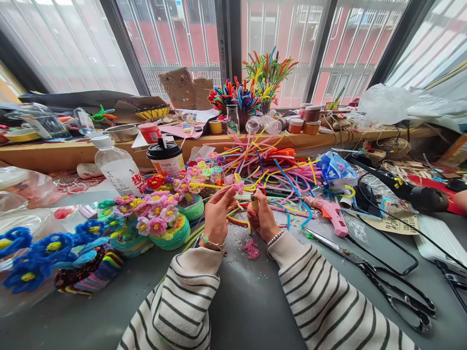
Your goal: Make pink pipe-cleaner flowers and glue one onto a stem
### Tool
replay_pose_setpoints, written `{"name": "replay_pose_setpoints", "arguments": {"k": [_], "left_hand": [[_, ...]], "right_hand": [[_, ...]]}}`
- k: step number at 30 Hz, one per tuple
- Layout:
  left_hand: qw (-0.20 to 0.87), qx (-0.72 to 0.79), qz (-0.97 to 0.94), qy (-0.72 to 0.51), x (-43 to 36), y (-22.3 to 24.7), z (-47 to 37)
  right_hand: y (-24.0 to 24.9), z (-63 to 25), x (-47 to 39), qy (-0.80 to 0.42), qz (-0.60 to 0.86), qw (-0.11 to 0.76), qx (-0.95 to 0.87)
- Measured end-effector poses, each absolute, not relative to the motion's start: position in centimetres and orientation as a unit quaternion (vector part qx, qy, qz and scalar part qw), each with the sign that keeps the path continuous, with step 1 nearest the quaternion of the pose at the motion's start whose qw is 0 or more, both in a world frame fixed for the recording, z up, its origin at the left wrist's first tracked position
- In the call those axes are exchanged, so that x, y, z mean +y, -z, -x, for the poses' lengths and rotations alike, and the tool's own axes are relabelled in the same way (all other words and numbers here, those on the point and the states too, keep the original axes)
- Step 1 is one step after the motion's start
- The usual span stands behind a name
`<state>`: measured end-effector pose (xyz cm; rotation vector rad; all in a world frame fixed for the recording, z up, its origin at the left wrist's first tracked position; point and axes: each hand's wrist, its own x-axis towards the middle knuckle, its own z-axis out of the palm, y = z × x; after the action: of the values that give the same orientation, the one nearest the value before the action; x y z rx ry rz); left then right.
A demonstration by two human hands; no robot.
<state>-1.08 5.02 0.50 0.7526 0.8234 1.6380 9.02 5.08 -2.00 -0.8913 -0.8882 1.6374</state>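
Observation:
My left hand (pixel 216 214) pinches a small pink pipe-cleaner flower (pixel 240 187), which sticks out past the fingertips. A yellow pipe cleaner runs behind these fingers, and I cannot tell if it joins the flower. In my right hand (pixel 265 219) is a lighter (pixel 254 202), upright, its metal top just right of the flower. The thumb lies near the lighter's top; no flame shows. Below and between both hands, a pink fuzzy piece (pixel 251 249) lies on the grey table (pixel 248 301) among glitter specks.
Left stand finished pink flowers (pixel 156 214), blue flowers (pixel 53 245), a water bottle (pixel 118 167) and a lidded cup (pixel 166 158). Loose pipe cleaners (pixel 262 165) pile up ahead. At right lie a pink glue gun (pixel 332 214), large scissors (pixel 383 284) and a black cable (pixel 401 248).

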Motion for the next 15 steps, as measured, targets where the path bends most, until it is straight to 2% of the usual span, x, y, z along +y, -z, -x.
{"name": "replay_pose_setpoints", "arguments": {"k": [15], "left_hand": [[0.541,0.345,-0.346,-0.685,4.74,-0.63,0.82]], "right_hand": [[1.87,-8.98,5.15,-0.678,0.370,0.516,-0.369]]}}
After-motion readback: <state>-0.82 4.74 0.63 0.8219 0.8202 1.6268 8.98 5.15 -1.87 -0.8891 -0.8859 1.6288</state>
